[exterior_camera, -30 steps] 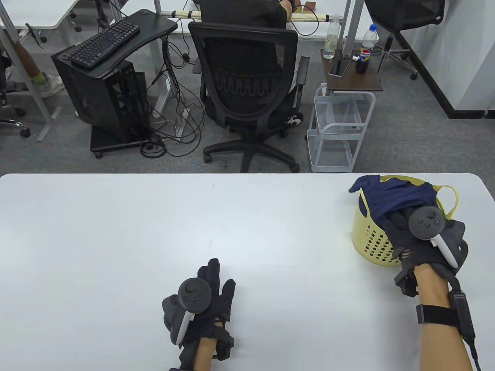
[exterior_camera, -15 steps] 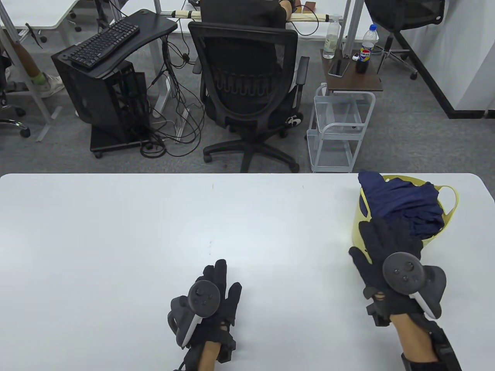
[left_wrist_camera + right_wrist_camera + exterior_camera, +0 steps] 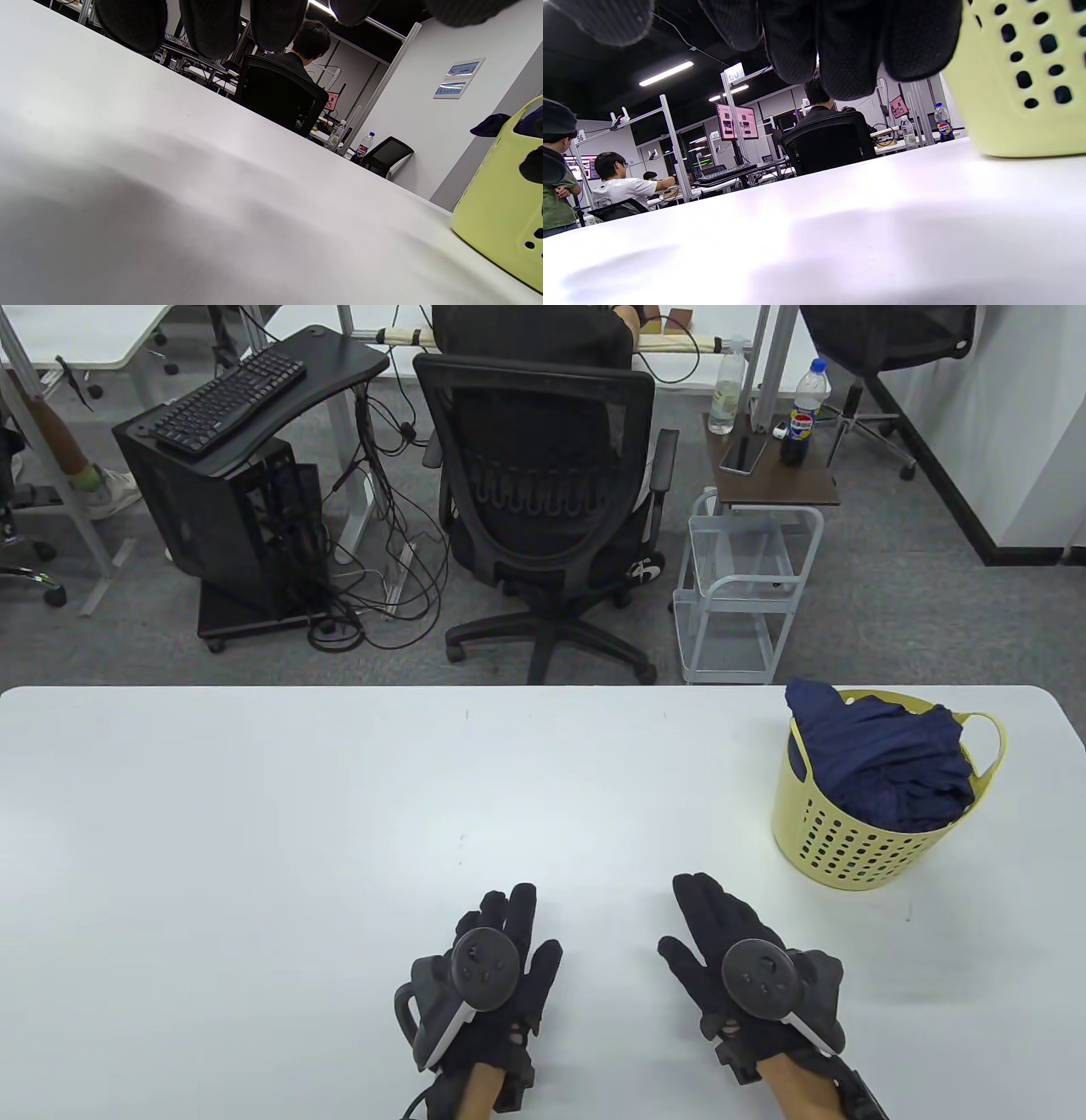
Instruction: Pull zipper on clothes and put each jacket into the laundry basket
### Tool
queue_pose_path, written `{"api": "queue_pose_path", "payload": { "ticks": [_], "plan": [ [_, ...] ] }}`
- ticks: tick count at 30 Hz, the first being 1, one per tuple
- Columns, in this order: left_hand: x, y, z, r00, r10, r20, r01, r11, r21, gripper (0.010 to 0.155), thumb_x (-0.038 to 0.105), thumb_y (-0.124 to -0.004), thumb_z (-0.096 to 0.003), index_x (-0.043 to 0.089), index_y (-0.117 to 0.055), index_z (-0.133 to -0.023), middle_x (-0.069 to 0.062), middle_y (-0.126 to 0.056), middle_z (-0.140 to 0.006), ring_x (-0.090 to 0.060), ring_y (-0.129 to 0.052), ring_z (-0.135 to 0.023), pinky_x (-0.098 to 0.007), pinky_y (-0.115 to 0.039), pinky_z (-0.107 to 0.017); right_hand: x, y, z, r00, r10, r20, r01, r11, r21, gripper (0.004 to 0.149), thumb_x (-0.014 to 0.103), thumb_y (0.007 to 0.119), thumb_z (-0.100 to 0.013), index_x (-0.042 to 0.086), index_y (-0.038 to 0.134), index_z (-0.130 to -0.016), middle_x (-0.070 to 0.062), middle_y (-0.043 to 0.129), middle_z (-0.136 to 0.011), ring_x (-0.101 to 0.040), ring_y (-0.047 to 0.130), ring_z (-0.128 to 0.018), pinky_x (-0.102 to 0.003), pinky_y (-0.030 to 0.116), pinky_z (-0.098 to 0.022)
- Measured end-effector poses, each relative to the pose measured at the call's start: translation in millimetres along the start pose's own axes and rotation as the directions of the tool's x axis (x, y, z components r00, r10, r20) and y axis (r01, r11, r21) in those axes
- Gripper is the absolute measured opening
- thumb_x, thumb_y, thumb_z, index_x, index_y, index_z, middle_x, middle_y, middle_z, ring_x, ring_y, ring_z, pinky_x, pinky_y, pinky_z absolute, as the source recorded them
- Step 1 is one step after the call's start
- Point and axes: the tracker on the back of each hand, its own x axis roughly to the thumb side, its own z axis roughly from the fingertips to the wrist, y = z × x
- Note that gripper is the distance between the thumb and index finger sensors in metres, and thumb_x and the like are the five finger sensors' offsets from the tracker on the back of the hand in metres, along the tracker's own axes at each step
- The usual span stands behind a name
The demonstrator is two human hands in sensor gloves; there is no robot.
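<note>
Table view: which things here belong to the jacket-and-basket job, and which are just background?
Job:
navy jacket, bundled in the basket
yellow laundry basket
left hand, flat, empty
right hand, flat, empty

Background:
white table
office chair
keyboard
wire cart
two bottles

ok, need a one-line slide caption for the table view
Navy jacket piled in the yellow basket at the table's right; left hand and right hand rest open, empty, near the front edge.

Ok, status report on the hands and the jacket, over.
Left hand open, flat over table. Right hand open, holding nothing. Jacket in basket, a bit draped over the rim. Nothing in the way.
</note>
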Motion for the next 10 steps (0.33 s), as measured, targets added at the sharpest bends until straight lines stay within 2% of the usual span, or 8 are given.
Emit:
{"api": "queue_pose_path", "payload": {
  "ticks": [10],
  "plan": [
    [-1,-4,-2,1.0,-0.016,-0.003,0.016,1.0,-0.019,0.072,0.067,-0.065,-0.0407,0.043,-0.048,-0.106,-0.002,-0.057,-0.116,-0.042,-0.067,-0.099,-0.062,-0.064,-0.063,5,14,10,0.999,-0.008,0.033,0.005,0.997,0.083,0.068,0.064,0.067,-0.05,0.033,0.055,-0.109,-0.002,0.071,-0.114,-0.038,0.081,-0.094,-0.056,0.07,-0.064]
  ]
}}
